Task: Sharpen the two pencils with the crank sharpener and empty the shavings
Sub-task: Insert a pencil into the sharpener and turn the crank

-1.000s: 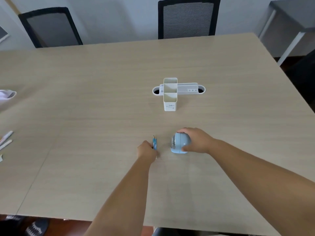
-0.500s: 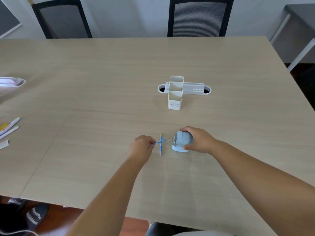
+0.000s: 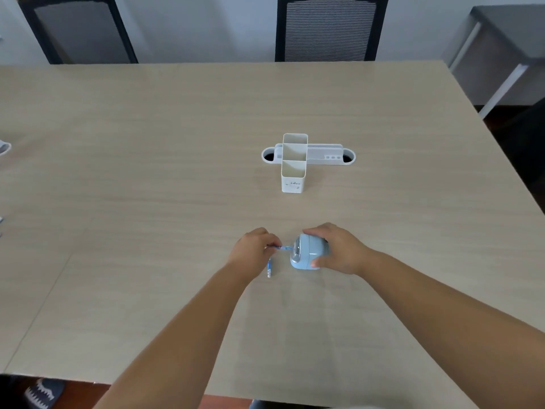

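Note:
A light blue crank sharpener (image 3: 306, 253) sits on the wooden table (image 3: 147, 172), and my right hand (image 3: 339, 249) is wrapped around its right side. My left hand (image 3: 255, 249) pinches a blue pencil (image 3: 283, 248) that lies level, its tip at the sharpener's front face. Whether the tip is inside the hole I cannot tell. A second blue pencil (image 3: 269, 268) lies on the table just below my left hand, partly hidden by it.
A white two-compartment pen holder (image 3: 293, 178) stands beyond the sharpener, in front of a white cable tray (image 3: 324, 156) set into the table. Two black chairs (image 3: 327, 28) stand at the far edge. A grey side table (image 3: 507, 39) is at the right.
My left hand lifted one pencil off the other, turned it level and moved it right to the sharpener's front. My right hand stayed on the sharpener.

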A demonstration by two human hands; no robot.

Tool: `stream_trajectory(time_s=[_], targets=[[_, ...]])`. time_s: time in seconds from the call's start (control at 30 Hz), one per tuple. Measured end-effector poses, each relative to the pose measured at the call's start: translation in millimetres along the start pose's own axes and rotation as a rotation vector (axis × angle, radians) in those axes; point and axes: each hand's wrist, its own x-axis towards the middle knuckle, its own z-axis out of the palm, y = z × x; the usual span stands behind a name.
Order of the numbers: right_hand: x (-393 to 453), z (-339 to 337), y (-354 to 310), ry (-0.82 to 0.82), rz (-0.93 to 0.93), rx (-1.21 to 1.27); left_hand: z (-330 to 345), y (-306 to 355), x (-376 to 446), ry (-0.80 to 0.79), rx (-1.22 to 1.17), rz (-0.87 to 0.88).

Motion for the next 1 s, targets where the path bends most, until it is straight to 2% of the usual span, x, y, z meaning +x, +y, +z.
stream_trajectory(time_s=[0.23, 0.4, 0.53, 0.63, 0.73, 0.87, 0.93, 1.0], targets=[[4, 1, 0, 0.033, -0.021, -0.059, 7, 10, 2, -0.039, -0.087, 0.046], [4, 2, 2, 0.051, -0.025, -0.058, 9, 15, 2, -0.017, -0.228, -0.072], [2, 3, 3, 0.063, -0.019, -0.008, 4, 17, 4, -0.045, -0.241, -0.069], [-5, 6, 6, 0.071, -0.022, 0.069, -1, 17, 5, -0.091, -0.112, 0.004], [-19, 5, 19, 0.103, 0.074, 0.236, -7, 21, 3, -0.113, 0.09, 0.059], [-37, 10, 47, 0.077, 0.177, 0.065, 1, 48, 2, -0.158, 0.286, 0.231], [-41, 16, 52, 0.117, 0.188, 0.06, 18, 63, 10, -0.216, 0.466, 0.319], [-39, 21, 54, 0.191, 0.175, 0.034, 33, 72, 19, -0.255, 0.558, 0.312]])
